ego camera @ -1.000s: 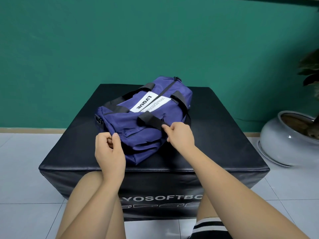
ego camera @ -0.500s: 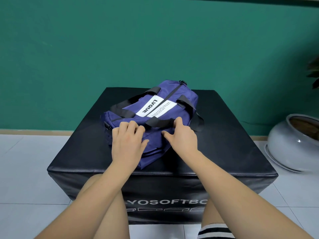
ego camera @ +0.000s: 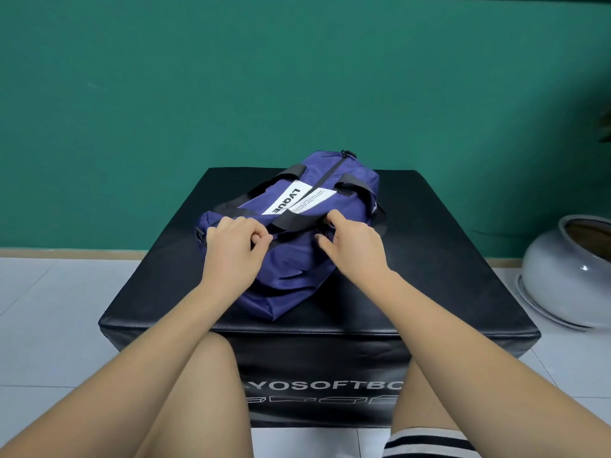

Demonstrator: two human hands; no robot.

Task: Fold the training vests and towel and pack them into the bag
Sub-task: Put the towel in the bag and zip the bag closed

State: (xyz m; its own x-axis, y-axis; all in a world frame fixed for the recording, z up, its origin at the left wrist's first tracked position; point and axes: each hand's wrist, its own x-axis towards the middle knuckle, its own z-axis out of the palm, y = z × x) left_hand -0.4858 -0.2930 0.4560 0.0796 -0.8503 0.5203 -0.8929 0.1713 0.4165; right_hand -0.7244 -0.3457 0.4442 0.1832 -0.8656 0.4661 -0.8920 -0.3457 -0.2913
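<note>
Navy duffel bag (ego camera: 294,272) lies zipped, centred on the black plyo box (ego camera: 439,259). My left hand (ego camera: 231,247) pinches it, my right hand (ego camera: 357,251) rests loose-fingered. Packing looks done.

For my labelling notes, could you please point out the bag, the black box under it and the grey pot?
bag (ego camera: 292,267), head view, blue side fabric.
black box (ego camera: 446,256), head view, bare top surface.
grey pot (ego camera: 558,276), head view, rounded side.

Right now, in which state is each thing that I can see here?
Blue duffel bag: lies on the black soft box, zip closed where visible.
Left hand: pinches the bag at its near end.
Right hand: touches the bag beside a handle; grip unclear.
White pot: upright on the floor.
</note>
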